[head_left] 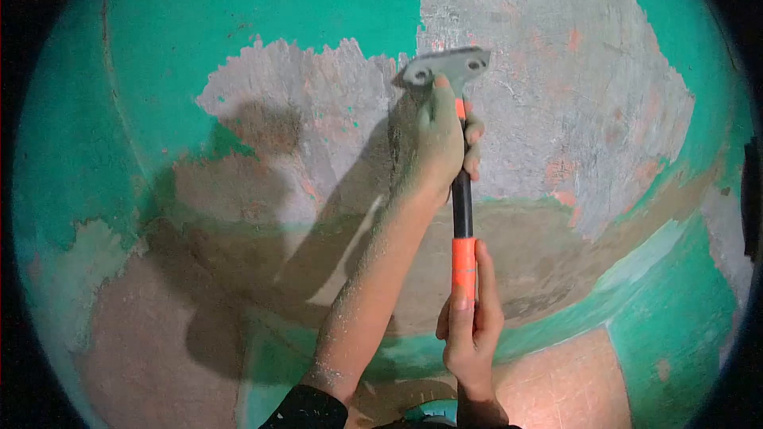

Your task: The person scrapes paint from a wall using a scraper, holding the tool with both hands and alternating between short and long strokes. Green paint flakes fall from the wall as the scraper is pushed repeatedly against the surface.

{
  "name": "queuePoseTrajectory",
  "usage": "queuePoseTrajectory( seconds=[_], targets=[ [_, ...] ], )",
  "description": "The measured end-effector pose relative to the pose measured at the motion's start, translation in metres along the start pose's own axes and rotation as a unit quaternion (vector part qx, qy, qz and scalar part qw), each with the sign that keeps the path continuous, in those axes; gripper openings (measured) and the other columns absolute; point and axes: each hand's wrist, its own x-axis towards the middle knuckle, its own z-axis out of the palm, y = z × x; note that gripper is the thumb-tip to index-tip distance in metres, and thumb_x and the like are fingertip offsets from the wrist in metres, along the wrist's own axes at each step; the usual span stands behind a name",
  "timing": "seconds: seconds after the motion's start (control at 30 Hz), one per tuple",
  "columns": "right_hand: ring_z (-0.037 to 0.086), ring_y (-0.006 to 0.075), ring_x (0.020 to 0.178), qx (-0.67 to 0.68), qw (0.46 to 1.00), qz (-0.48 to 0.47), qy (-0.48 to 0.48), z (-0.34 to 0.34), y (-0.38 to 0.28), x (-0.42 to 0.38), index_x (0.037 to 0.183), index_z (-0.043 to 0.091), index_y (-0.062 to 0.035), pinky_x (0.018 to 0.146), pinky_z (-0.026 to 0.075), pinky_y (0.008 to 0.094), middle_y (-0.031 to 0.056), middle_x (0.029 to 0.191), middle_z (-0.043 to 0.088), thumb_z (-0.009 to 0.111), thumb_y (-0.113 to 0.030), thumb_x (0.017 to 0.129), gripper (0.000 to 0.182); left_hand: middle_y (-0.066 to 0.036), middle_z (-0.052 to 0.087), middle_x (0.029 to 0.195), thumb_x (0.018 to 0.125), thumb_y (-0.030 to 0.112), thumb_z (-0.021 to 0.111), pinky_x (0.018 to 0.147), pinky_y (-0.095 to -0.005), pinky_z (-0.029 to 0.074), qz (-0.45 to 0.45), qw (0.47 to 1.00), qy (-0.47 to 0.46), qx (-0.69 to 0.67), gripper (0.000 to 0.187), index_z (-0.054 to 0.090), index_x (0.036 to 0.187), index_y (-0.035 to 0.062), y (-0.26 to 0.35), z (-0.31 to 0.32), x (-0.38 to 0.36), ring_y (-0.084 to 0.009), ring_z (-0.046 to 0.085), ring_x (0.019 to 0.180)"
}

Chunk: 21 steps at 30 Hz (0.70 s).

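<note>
A long-handled scraper point(462, 214) stands nearly upright in front of the wall, its wide grey blade at the top. The blade lies over a scraped grey patch point(556, 111), close to the edge of the green paint point(334, 0). My left hand point(443, 147) is closed round the upper handle, with the thumb pressed up against the blade's base. Lower down, my right hand point(474, 326) grips the orange lower sleeve of the handle. Pale dust covers my left hand and forearm.
A brown band point(509, 270) curves across the wall below the grey patch, with a green strip beneath it. Pinkish-brown surfaces point(564, 373) show at the bottom. Shadows of my head and arms fall on the wall at the left. A thin crack runs down the upper left.
</note>
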Motion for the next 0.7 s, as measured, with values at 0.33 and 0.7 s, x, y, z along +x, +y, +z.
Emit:
queuePoseTrajectory(
  seconds=[0.33, 0.7],
  targets=[
    [0.042, 0.0035, 0.054, -0.005, 1.0, 0.017, -0.009, -0.007, -0.012, 0.003, 0.146, 0.025, 0.001, 0.049, 0.036, 0.0186, -0.0006, 0.075, 0.05, 0.043, -0.007, 0.095, 0.055, 0.002, 0.042, 0.06, 0.097, 0.055, 0.031, 0.036, -0.0246, 0.036, 0.007, 1.0, 0.005, -0.026, 0.048, 0.044, 0.093, 0.0089, 0.0, 0.005, -0.001, -0.0073, 0.036, 0.038],
    [0.041, 0.0038, 0.049, -0.027, 0.999, -0.004, -0.028, -0.013, -0.012, 0.006, 0.145, 0.022, 0.0029, 0.046, 0.035, 0.0189, -0.0022, 0.065, 0.045, 0.044, -0.012, 0.095, 0.057, 0.002, 0.042, 0.061, 0.097, 0.054, 0.033, 0.036, -0.0251, 0.035, 0.009, 0.999, 0.021, -0.045, 0.048, 0.043, 0.098, 0.0071, 0.001, 0.007, -0.005, -0.0073, 0.036, 0.038]
  ],
)
